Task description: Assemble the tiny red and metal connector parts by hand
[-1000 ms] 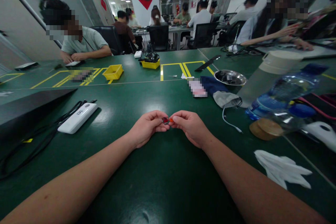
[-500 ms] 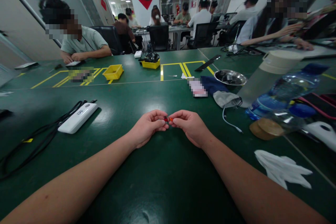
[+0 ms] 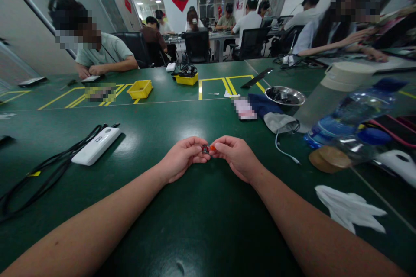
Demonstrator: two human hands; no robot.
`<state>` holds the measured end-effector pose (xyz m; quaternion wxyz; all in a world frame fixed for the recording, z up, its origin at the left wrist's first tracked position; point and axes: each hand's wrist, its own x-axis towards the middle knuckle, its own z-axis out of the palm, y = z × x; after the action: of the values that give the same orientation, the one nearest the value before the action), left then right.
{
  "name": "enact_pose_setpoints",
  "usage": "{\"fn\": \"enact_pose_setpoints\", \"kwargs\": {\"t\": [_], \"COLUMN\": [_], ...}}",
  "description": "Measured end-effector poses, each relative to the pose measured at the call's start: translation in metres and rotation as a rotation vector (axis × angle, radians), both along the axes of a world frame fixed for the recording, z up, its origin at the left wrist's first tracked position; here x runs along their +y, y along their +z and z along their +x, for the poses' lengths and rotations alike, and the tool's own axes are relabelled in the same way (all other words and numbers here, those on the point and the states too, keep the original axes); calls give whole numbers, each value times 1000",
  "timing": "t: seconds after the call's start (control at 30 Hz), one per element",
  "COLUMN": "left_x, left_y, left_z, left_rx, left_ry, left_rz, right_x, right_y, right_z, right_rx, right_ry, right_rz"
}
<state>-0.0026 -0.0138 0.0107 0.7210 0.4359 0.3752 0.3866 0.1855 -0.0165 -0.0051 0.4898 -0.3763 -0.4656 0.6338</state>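
Above the green table (image 3: pixel 201 225), my two hands meet fingertip to fingertip. Between the thumb and fingers of my left hand (image 3: pixel 186 158) is a small dark and red piece (image 3: pixel 205 149), too small to name. A small orange piece (image 3: pixel 212 147) is pinched in my right hand (image 3: pixel 236 156), close beside the dark one. Whether the two pieces touch or are joined, I cannot tell. Fingers hide part of both.
Left of my hands lies a white power bank (image 3: pixel 96 146) with a black cable (image 3: pixel 53 173). To the right are a blue plastic bottle (image 3: pixel 351 110), a large tumbler (image 3: pixel 328 95), a pouch (image 3: pixel 281 121) and a white glove (image 3: pixel 349 207). Yellow trays (image 3: pixel 140 89) and a steel bowl (image 3: pixel 285 96) stand farther back.
The fingers of my left hand have shifted slightly, and more of the dark and red piece shows. My right hand has barely moved.
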Motion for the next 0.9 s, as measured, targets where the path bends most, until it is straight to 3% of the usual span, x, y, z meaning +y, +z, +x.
{"fn": "enact_pose_setpoints", "kwargs": {"t": [0.3, 0.63, 0.9], "left_x": [-2, -5, -4], "left_y": [-4, -6, -10], "left_z": [2, 5, 2], "left_rx": [81, 376, 464], "left_ry": [0, 42, 66], "left_rz": [167, 424, 495], "right_x": [-3, -4, -5], "right_y": [-2, 3, 4], "right_z": [0, -1, -1], "right_rx": [-21, -84, -123], "right_ry": [55, 11, 62], "right_rz": [89, 95, 104]}}
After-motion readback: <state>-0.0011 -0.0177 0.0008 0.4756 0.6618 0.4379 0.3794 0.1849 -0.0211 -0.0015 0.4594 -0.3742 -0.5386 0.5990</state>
